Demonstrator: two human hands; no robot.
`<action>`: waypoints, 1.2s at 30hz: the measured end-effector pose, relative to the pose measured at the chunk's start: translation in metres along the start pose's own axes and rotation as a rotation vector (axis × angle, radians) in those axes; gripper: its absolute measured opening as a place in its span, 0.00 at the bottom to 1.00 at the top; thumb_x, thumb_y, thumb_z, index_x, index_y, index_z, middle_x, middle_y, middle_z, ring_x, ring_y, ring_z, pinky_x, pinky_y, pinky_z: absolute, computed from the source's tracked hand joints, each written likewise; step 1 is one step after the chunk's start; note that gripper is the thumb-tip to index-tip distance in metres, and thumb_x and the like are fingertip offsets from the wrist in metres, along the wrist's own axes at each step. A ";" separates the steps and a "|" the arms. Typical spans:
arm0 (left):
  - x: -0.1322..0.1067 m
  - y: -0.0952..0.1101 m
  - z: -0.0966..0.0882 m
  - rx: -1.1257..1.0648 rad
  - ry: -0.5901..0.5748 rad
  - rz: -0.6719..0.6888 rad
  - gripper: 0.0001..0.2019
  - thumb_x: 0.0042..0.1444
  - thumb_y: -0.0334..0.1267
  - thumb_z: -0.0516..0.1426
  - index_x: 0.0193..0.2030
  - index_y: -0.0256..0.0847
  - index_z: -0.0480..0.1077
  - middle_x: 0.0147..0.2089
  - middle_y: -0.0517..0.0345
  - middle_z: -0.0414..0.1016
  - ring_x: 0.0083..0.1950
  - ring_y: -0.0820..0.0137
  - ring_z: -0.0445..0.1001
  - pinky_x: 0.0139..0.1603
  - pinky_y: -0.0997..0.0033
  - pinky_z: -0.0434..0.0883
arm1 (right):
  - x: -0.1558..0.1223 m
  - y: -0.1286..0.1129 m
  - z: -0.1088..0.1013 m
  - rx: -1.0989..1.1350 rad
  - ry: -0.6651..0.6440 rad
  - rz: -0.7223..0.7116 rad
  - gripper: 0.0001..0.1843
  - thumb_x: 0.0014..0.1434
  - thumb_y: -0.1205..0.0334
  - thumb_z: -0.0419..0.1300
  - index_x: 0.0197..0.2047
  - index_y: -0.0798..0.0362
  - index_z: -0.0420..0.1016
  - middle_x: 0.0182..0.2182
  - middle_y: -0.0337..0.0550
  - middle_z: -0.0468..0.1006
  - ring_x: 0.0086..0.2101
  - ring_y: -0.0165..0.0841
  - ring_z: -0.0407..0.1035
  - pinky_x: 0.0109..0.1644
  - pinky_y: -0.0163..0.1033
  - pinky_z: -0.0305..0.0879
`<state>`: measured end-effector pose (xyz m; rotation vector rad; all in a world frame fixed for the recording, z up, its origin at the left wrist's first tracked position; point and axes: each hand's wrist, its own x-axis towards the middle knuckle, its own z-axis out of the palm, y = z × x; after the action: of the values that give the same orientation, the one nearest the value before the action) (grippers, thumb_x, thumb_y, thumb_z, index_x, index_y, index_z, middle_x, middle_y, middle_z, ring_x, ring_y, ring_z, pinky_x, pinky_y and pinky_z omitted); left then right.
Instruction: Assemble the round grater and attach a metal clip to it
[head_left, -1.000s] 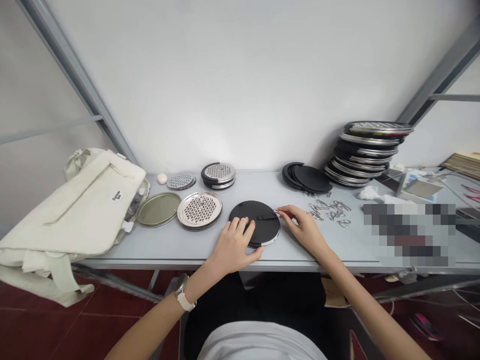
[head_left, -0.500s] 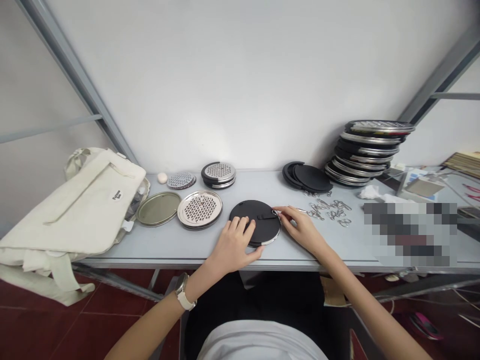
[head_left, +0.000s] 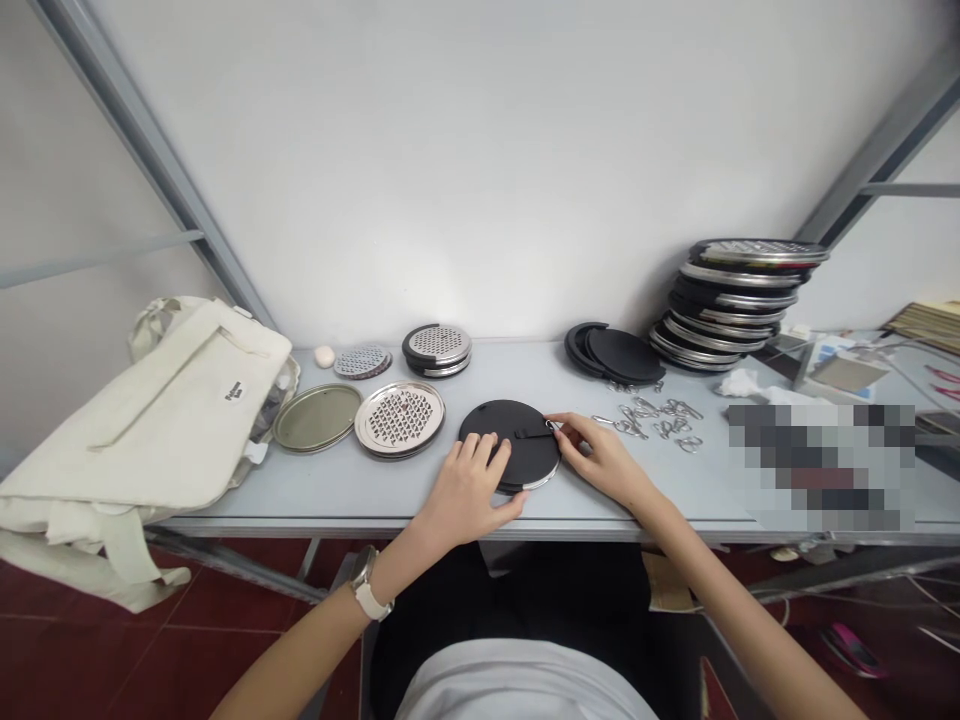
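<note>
A round black disc with a metal rim point(head_left: 525, 440) lies flat on the grey table near its front edge. My left hand point(head_left: 466, 490) rests on the disc's left part with fingers spread flat. My right hand point(head_left: 600, 455) is at the disc's right edge, with its fingertips pinched on a small metal ring at the black strap tab. A loose pile of metal rings point(head_left: 660, 418) lies just right of that hand.
A perforated metal plate point(head_left: 399, 418) and a plain metal lid point(head_left: 316, 416) lie left of the disc, beside a cream bag point(head_left: 150, 410). Small graters point(head_left: 437, 348) stand at the back. Black discs point(head_left: 619, 355) and a tall stack of discs point(head_left: 731, 300) sit at the back right.
My right hand has moved slightly left, bringing the small ring up against the disc's strap tab. My left hand has stayed on the disc.
</note>
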<state>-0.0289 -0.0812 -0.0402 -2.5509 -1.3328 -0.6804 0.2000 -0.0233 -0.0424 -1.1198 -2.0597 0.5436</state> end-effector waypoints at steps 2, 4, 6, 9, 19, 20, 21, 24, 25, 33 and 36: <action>0.000 0.000 0.000 0.003 0.001 0.000 0.27 0.58 0.49 0.55 0.59 0.34 0.64 0.56 0.42 0.68 0.54 0.53 0.65 0.53 0.51 0.66 | 0.000 -0.001 0.000 0.001 0.000 0.001 0.16 0.65 0.57 0.50 0.51 0.52 0.71 0.27 0.41 0.74 0.28 0.34 0.69 0.34 0.39 0.67; 0.000 0.000 0.000 0.007 -0.003 0.002 0.27 0.58 0.49 0.55 0.59 0.34 0.64 0.55 0.41 0.68 0.54 0.53 0.65 0.53 0.52 0.66 | 0.000 -0.001 -0.001 -0.001 -0.002 0.007 0.15 0.65 0.58 0.50 0.50 0.52 0.71 0.27 0.41 0.74 0.28 0.34 0.68 0.34 0.39 0.67; 0.000 0.000 -0.001 0.009 -0.007 0.004 0.27 0.58 0.49 0.54 0.59 0.33 0.64 0.55 0.41 0.68 0.53 0.52 0.65 0.53 0.52 0.66 | 0.000 -0.001 -0.001 -0.004 -0.003 0.012 0.15 0.65 0.58 0.50 0.49 0.52 0.71 0.26 0.41 0.74 0.27 0.34 0.68 0.33 0.39 0.66; 0.000 0.000 -0.001 0.006 -0.009 0.005 0.27 0.58 0.49 0.54 0.59 0.33 0.64 0.56 0.42 0.68 0.53 0.53 0.65 0.53 0.52 0.66 | 0.000 -0.001 -0.001 -0.008 -0.003 0.017 0.14 0.65 0.58 0.50 0.49 0.52 0.72 0.26 0.41 0.73 0.27 0.34 0.67 0.33 0.39 0.65; 0.000 0.000 -0.001 0.004 -0.012 0.000 0.27 0.58 0.49 0.55 0.59 0.34 0.64 0.56 0.42 0.68 0.54 0.53 0.65 0.54 0.52 0.66 | 0.000 -0.003 -0.002 -0.008 -0.018 0.013 0.15 0.66 0.56 0.49 0.50 0.51 0.71 0.25 0.39 0.73 0.26 0.34 0.67 0.33 0.38 0.65; 0.000 0.000 0.000 0.004 -0.013 0.000 0.27 0.58 0.49 0.55 0.59 0.33 0.64 0.56 0.42 0.68 0.54 0.53 0.65 0.54 0.52 0.66 | 0.000 -0.002 -0.002 -0.003 -0.020 0.016 0.15 0.66 0.56 0.49 0.50 0.51 0.70 0.25 0.39 0.72 0.26 0.34 0.67 0.32 0.38 0.65; 0.000 0.000 0.000 0.004 -0.013 0.001 0.27 0.58 0.49 0.54 0.59 0.33 0.64 0.56 0.42 0.68 0.54 0.53 0.64 0.54 0.52 0.66 | 0.000 -0.001 -0.001 0.003 -0.021 0.020 0.15 0.66 0.56 0.49 0.50 0.51 0.70 0.25 0.39 0.72 0.26 0.34 0.67 0.32 0.38 0.65; 0.000 0.000 0.000 0.010 -0.013 0.005 0.27 0.58 0.49 0.54 0.59 0.32 0.64 0.56 0.42 0.68 0.54 0.52 0.64 0.54 0.52 0.66 | 0.000 0.002 0.000 0.016 -0.026 0.025 0.13 0.66 0.57 0.49 0.50 0.51 0.68 0.26 0.39 0.72 0.27 0.34 0.67 0.32 0.38 0.65; 0.000 0.000 -0.001 0.011 -0.012 0.007 0.27 0.58 0.49 0.54 0.59 0.32 0.64 0.56 0.41 0.68 0.54 0.52 0.64 0.54 0.52 0.66 | 0.000 0.003 0.000 0.020 -0.028 0.026 0.13 0.66 0.57 0.49 0.50 0.51 0.68 0.26 0.39 0.71 0.27 0.34 0.67 0.33 0.38 0.65; 0.000 -0.001 0.000 0.019 -0.017 0.009 0.28 0.59 0.50 0.54 0.60 0.32 0.64 0.56 0.41 0.67 0.54 0.53 0.64 0.54 0.52 0.66 | -0.001 0.006 0.001 0.040 -0.032 0.027 0.13 0.66 0.57 0.49 0.50 0.51 0.66 0.27 0.39 0.71 0.28 0.34 0.67 0.33 0.38 0.65; 0.000 -0.001 0.001 0.021 -0.019 0.008 0.28 0.59 0.50 0.53 0.60 0.31 0.64 0.57 0.41 0.67 0.54 0.52 0.64 0.54 0.52 0.66 | 0.000 0.007 0.001 0.041 -0.031 0.031 0.13 0.66 0.57 0.49 0.50 0.51 0.65 0.27 0.39 0.71 0.28 0.34 0.67 0.34 0.38 0.65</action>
<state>-0.0293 -0.0804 -0.0406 -2.5510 -1.3275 -0.6386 0.2027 -0.0201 -0.0479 -1.1271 -2.0512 0.6196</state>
